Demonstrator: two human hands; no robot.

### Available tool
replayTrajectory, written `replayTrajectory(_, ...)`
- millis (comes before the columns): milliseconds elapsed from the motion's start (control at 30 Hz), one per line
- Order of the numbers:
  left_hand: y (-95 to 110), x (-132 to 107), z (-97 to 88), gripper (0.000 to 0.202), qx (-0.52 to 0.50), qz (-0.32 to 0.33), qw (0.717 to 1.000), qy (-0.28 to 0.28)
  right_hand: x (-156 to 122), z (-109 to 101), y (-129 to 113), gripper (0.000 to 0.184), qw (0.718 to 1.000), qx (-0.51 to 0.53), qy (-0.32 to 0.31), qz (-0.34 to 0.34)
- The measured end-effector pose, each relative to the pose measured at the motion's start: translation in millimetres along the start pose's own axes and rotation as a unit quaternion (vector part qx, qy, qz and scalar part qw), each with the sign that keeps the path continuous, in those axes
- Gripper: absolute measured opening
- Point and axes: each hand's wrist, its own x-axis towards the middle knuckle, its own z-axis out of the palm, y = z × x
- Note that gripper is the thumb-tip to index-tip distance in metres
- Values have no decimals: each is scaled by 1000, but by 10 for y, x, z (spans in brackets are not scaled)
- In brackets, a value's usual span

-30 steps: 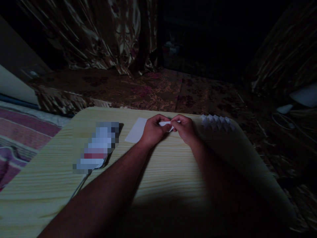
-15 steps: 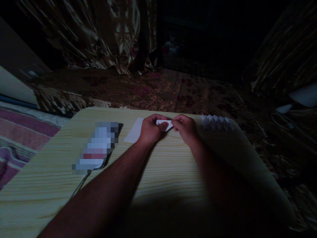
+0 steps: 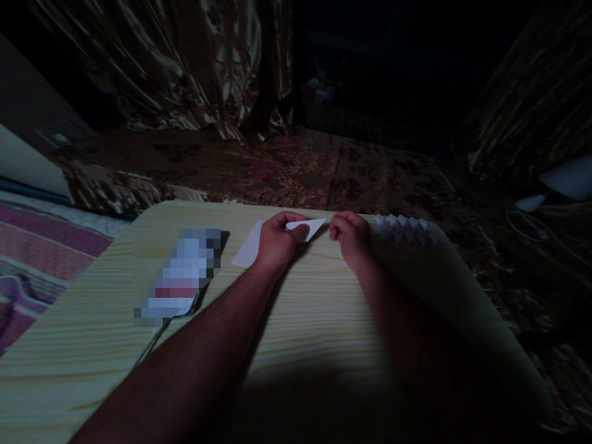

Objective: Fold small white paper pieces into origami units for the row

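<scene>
Between its thumb and fingers, my left hand [image 3: 278,242] pinches a small folded piece of white paper [image 3: 312,228]. The paper ends in a sharp point toward the right. Just right of that point is my right hand [image 3: 350,233], its fingers curled together and apart from the paper; nothing shows in them. Flat on the table, partly behind my left hand, lies a white paper sheet [image 3: 248,248]. Several small folded white paper pieces [image 3: 404,229] stand in rows to the right of my right hand.
A light wooden table [image 3: 305,320] with rounded corners carries everything. On its left lies a blurred-out flat device [image 3: 182,277] with a cable [image 3: 147,346]. Behind is a patterned cloth-covered ledge [image 3: 287,166] with curtains [image 3: 222,68]. A white cable [image 3: 527,228] lies beyond the right edge.
My right hand has let go of the folded paper and drawn a little to the right. The paper's pointed end now shows, tilted up, while my left hand keeps its hold.
</scene>
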Motion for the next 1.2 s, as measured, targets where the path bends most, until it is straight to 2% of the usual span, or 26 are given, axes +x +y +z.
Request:
replayTrajectory(200, 8, -30, 0, 27, 49, 16, 998, -29, -108, 54, -71, 19, 995, -67, -69, -4)
replayTrajectory(367, 6, -56, 4, 24, 98, 39, 993, -61, -140, 65, -74, 13, 986, -138, -83, -47)
replayTrajectory(600, 13, -61, 7, 23, 119, 55, 989, -70, -152, 84, -54, 5, 981, -168, -75, -66)
replayTrajectory(867, 7, -33, -17, 26, 69, 20, 997, -28, -150, 82, -100, 5, 981, -182, -52, -48)
replayTrajectory(1100, -14, 0, -1, 31, 13, 27, 999, 21, -110, 52, -75, 9, 992, -128, 1, -22)
replayTrajectory(1200, -12, -5, 0, 33, 29, 33, 999, 8, -91, 43, -56, 10, 995, -100, 12, -29)
